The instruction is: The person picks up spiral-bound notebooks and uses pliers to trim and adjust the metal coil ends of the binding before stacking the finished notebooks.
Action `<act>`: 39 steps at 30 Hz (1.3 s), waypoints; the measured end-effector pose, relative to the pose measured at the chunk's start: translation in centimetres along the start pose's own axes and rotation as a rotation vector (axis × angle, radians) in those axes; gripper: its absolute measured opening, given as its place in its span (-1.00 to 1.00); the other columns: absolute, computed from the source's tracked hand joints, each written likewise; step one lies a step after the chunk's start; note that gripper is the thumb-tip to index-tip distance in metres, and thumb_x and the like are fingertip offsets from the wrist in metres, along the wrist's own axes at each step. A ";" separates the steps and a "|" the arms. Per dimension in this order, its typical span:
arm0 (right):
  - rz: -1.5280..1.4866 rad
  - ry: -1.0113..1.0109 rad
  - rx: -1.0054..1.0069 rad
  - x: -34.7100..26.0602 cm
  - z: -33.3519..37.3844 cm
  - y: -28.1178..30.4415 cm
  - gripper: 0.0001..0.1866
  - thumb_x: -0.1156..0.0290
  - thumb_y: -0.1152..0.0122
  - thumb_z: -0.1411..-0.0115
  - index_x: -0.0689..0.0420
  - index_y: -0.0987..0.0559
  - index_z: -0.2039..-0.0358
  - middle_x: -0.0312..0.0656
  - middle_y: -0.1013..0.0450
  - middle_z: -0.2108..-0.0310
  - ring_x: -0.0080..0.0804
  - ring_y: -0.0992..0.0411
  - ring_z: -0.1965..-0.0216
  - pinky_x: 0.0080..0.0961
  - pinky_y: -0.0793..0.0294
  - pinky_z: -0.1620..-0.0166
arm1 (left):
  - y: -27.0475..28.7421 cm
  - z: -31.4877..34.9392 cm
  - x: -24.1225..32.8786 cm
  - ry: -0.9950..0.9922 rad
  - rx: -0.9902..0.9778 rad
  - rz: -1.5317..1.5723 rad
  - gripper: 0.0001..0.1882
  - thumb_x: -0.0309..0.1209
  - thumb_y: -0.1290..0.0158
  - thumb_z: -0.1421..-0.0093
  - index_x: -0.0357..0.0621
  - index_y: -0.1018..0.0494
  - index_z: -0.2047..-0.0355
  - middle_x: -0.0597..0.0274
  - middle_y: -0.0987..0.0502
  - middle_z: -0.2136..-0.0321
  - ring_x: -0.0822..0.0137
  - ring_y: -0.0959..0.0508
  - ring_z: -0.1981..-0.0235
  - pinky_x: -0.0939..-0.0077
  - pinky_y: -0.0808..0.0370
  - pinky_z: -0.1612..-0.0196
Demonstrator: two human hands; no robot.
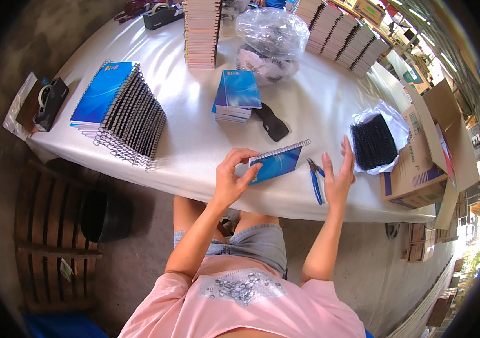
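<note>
Left hand (233, 176) grips blue spiral notebook (280, 165) at its left end, coil edge up, near front of table (195, 138). Right hand (338, 177) open, fingers raised, just beside blue-handled pliers (316, 187). Black coil bundle (374, 142) farther right; blue book stack (239, 90) beyond, coil-bound stack (127, 112) far left.

Left end of the blue spiral notebook (280, 164) is partly covered by the left hand (232, 176). One handle of the blue-handled pliers (315, 188) is partly hidden by the right hand (338, 179). Black flat item (274, 125) is overlapped by the small blue notebook pile (239, 90); its kind can't be told. Tall far notebook stack (201, 36) is cut off by the top edge.
</note>
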State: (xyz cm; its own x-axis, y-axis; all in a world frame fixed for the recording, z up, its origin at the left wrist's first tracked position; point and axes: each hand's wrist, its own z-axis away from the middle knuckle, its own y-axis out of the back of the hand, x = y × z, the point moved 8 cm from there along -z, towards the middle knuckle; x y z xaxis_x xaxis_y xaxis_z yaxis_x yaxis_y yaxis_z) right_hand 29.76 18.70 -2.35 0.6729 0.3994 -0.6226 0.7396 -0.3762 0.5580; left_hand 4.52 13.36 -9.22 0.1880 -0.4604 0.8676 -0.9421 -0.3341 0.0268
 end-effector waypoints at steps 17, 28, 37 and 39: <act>0.123 0.178 -0.252 -9.2 7.6 -2.1 -0.66 0.18 -0.08 -0.19 -0.15 -0.50 0.01 -0.21 -0.27 0.05 -0.24 -0.23 0.04 -0.09 -0.03 -0.05 | 1.1 1.1 1.4 -0.067 0.136 -0.113 -0.76 -0.55 -0.26 0.06 -0.21 -0.59 0.31 0.16 -0.61 0.46 0.38 -0.54 0.44 0.54 -0.38 0.24; 0.220 0.286 -0.260 -11.2 7.8 -3.2 -0.68 0.20 -0.12 -0.16 -0.16 -0.53 0.05 -0.24 -0.31 0.12 -0.21 -0.25 0.07 -0.15 -0.08 0.00 | 1.1 0.8 4.4 -0.145 0.151 -0.295 -0.74 -0.51 -0.26 0.08 -0.10 -0.60 0.31 0.29 -0.60 0.50 0.45 -0.51 0.49 0.55 -0.21 0.20; -1.153 -0.789 -0.822 -7.6 11.1 -7.9 -0.56 0.10 0.12 -0.32 0.11 -0.33 -0.08 -0.23 -0.37 0.23 -0.54 -0.38 0.27 -0.55 -0.37 0.33 | 1.6 1.1 4.9 -0.280 0.217 -0.341 -0.76 -0.53 -0.25 0.09 -0.09 -0.60 0.33 0.33 -0.59 0.52 0.43 -0.49 0.53 0.57 -0.20 0.25; -0.740 -0.400 -0.733 -7.2 10.2 -7.3 -0.53 0.11 0.08 -0.30 0.12 -0.32 -0.11 -0.16 -0.36 0.20 -0.39 -0.36 0.19 -0.50 -0.34 0.16 | 1.5 0.7 4.8 -0.259 0.200 -0.355 -0.72 -0.52 -0.25 0.04 -0.13 -0.57 0.25 0.31 -0.59 0.51 0.49 -0.49 0.51 0.59 -0.29 0.29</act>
State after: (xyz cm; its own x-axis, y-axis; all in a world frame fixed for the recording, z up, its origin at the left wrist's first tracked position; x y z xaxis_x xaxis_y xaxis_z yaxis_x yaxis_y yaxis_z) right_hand 19.44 10.05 -7.55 0.1092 -0.0271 -0.9936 0.8732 0.4803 0.0829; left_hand 4.17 10.04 -5.42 0.5751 -0.4703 0.6694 -0.7404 -0.6473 0.1812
